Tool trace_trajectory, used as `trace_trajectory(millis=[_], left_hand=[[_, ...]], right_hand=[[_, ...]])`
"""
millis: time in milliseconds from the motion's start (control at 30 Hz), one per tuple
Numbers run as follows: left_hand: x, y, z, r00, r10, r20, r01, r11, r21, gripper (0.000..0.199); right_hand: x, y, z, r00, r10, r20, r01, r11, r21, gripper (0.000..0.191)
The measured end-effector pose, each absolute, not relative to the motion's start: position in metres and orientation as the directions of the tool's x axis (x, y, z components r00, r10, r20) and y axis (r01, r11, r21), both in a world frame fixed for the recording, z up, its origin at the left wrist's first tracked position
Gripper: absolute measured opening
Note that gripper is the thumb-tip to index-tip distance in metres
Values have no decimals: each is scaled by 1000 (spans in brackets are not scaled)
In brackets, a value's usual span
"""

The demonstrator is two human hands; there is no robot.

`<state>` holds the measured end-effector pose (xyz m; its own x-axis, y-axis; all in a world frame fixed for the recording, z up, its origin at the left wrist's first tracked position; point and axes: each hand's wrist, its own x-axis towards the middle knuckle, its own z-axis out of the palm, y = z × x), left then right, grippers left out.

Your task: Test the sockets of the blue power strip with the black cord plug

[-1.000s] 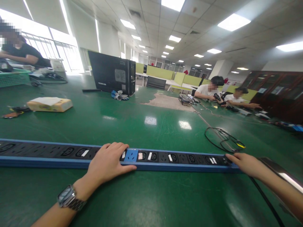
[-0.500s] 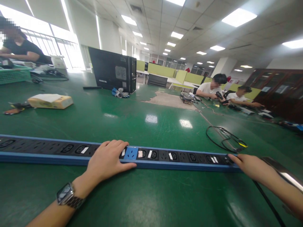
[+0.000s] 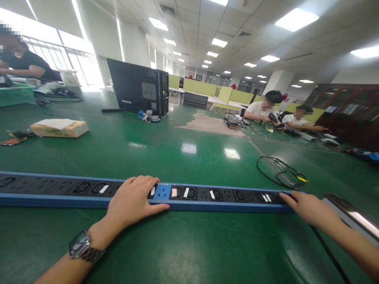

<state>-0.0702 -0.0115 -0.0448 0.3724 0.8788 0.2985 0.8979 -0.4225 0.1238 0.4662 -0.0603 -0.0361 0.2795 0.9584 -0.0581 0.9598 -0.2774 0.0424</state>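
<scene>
A long blue power strip (image 3: 195, 204) with black sockets lies across the green table (image 3: 189, 244). My left hand (image 3: 133, 201), a watch on its wrist, grips the strip near its middle, thumb along the front edge and fingers over the top, beside the blue socket (image 3: 162, 192). At the strip's right end is my right hand (image 3: 308, 207), its index finger on the last black part and its other fingers hidden beneath or behind. A black cable (image 3: 328, 250) runs down from below my right hand.
A black computer case (image 3: 142, 86) stands at the back with gloves (image 3: 148, 116) before it. A tissue pack (image 3: 60, 128) lies left, a coiled black cable (image 3: 275, 173) right. People sit at the far left (image 3: 29, 63) and right (image 3: 260, 110). A metallic object (image 3: 352, 215) lies beside my right forearm.
The view has shifted slightly. My right hand has moved a little left at the strip's end, and the dark piece seen under its fingertip earlier is less visible. My left hand keeps its hold.
</scene>
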Motion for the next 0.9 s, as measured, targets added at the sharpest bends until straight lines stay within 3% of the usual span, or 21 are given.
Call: trace_trajectory(millis=[300, 400, 567, 900], left_hand=[[-72, -11, -47, 371, 875, 311, 894, -427, 134, 72], [-72, -11, -46, 371, 876, 307, 896, -425, 130, 72], [-71, -11, -46, 374, 878, 299, 896, -425, 126, 72], [-72, -11, -46, 372, 881, 294, 897, -422, 130, 72]], right_hand=[[493, -65, 11, 374, 927, -31, 927, -374, -17, 60], [503, -68, 5, 297, 948, -114, 950, -306, -68, 55], [510, -67, -12, 256, 958, -129, 951, -274, -144, 53], [509, -56, -15, 209, 968, -135, 971, -222, -87, 51]])
